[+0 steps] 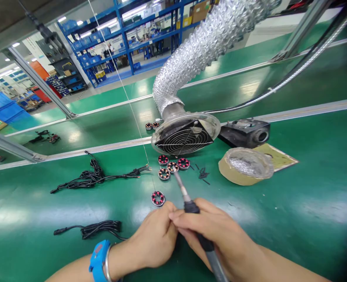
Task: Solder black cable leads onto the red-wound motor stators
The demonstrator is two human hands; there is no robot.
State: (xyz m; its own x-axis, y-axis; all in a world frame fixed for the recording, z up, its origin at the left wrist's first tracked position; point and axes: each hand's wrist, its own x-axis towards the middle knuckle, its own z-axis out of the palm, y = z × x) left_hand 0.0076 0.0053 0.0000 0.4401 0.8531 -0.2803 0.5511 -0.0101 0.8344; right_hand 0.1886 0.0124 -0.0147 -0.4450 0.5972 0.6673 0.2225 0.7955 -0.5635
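My right hand (220,227) is wrapped round the dark handle of a soldering iron (192,206), whose metal tip points up and away toward the small stator coils. Its thumb and forefinger meet my left hand (156,235), which is closed; whatever its fingers hold is hidden. A blue wristband (99,256) and a metal bangle circle my left wrist. Just beyond the left hand lies a round motor stator (158,198) with red windings. Several more stators (164,174) sit grouped behind the iron's tip. A coiled black cable (101,229) runs in under my left forearm.
A fume extractor hood (187,135) on a silver flexible duct (197,58) hangs over the bench. To its right are a black iron stand (245,132) and a roll of tape (245,166). Black cables (94,176) lie left; short black sleeves (203,173) lie near the stators.
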